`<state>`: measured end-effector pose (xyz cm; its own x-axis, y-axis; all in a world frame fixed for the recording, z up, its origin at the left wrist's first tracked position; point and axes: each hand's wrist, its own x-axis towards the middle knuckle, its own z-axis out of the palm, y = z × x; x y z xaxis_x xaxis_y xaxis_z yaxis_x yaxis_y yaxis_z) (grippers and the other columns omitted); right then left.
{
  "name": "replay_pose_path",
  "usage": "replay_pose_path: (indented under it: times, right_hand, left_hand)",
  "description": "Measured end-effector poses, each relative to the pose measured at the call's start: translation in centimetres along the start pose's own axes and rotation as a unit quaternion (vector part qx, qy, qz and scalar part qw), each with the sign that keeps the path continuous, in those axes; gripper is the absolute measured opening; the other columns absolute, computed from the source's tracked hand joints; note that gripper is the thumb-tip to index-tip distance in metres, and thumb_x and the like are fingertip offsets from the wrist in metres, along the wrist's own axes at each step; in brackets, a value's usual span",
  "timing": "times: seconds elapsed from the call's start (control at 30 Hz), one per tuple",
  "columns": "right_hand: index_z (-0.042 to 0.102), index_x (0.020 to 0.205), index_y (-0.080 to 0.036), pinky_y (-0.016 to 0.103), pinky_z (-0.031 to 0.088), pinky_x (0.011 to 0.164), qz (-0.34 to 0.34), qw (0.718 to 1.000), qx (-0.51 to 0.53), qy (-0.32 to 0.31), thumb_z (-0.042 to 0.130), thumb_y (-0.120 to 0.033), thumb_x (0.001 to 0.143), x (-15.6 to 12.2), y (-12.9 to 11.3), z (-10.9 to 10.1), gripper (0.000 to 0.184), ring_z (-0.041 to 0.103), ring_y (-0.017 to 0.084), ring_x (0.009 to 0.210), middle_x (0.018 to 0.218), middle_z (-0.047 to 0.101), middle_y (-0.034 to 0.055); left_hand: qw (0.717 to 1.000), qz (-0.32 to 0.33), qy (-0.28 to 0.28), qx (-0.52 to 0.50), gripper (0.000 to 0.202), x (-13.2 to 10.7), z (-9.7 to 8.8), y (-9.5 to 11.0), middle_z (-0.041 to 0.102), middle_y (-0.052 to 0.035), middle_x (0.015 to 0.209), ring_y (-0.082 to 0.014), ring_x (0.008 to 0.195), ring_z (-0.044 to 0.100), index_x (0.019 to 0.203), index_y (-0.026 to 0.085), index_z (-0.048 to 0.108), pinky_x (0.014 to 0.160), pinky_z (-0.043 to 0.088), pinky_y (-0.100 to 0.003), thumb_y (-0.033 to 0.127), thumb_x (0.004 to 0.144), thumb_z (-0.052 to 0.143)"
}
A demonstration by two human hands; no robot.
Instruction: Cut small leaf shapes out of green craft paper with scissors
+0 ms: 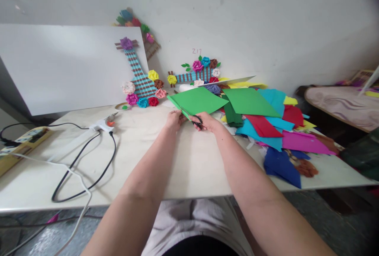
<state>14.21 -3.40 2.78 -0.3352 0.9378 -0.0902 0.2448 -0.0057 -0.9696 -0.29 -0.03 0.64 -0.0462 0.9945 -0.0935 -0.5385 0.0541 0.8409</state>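
Presently, from my remote post, I find a cutting step in hand and, in my judgement, unfinished. The green sheet (198, 100) is directly before the hands, around the middle of the surface (142, 137), its right corner reaching the scraps (308, 142). The grip of my left hand (175, 120) is pinching the near-left edge of the green sheet. The grip of my right hand (209, 122) is closed around the handles of the scissors (197, 122), whose blades point along that same edge. A narrow green band runs there; I cannot tell whether it is a fold or a strip partly cut, nor whether the blades are parted. The band appears attached, so I rate this cut as not yet complete. To the right, the spare sheet (251, 102), also green, lies on top of the scraps; its outline looks whole, and I count it as untouched. Beyond, near the wall (251, 23), the tall guitar (139, 85) and the low guitar (189, 76) carry paper flowers (132, 98); I assess both as largely made up. The glue gun (103, 125) lies on the left of the surface, well apart from the hands and out of use.
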Motion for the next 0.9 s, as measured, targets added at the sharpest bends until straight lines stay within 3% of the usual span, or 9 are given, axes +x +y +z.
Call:
replay_pose_path:
  times: [0.27,0.53,0.9]
  right_hand:
    - [0.055,0.069,-0.011,0.015,0.020,0.024,0.005,1.000,-0.009,0.000,0.063,-0.034,0.079,-0.2,0.0,-0.3,0.026,0.044,0.005,0.028,0.044,0.053,-0.0019]
    - [0.056,0.075,-0.011,0.014,0.022,0.025,0.000,0.999,0.004,-0.039,0.061,-0.040,0.080,-0.1,0.5,-1.0,0.031,0.047,0.006,0.031,0.046,0.055,-0.0008]
    - [0.049,0.072,-0.013,0.015,0.025,0.026,0.033,0.993,-0.022,-0.115,0.056,-0.056,0.078,0.5,-1.7,-2.0,0.044,0.050,0.008,0.034,0.047,0.057,0.0023]
  left_hand:
    - [1.000,0.003,0.009,-0.020,0.012,0.1,0.0,0.2,0.057,-0.0026,0.057,-0.0117,0.054,0.057,0.067,0.013,0.051,0.070,0.051,-0.030,0.006,0.076,0.047]
    - [1.000,0.005,0.018,-0.022,0.013,0.3,-0.2,0.2,0.058,-0.0033,0.060,-0.0114,0.055,0.057,0.068,0.012,0.051,0.070,0.052,-0.029,0.004,0.077,0.046]
    - [1.000,-0.003,-0.007,-0.019,0.009,0.1,-0.1,0.0,0.060,-0.0048,0.064,-0.0140,0.059,0.059,0.069,0.013,0.052,0.071,0.050,-0.031,0.009,0.077,0.051]
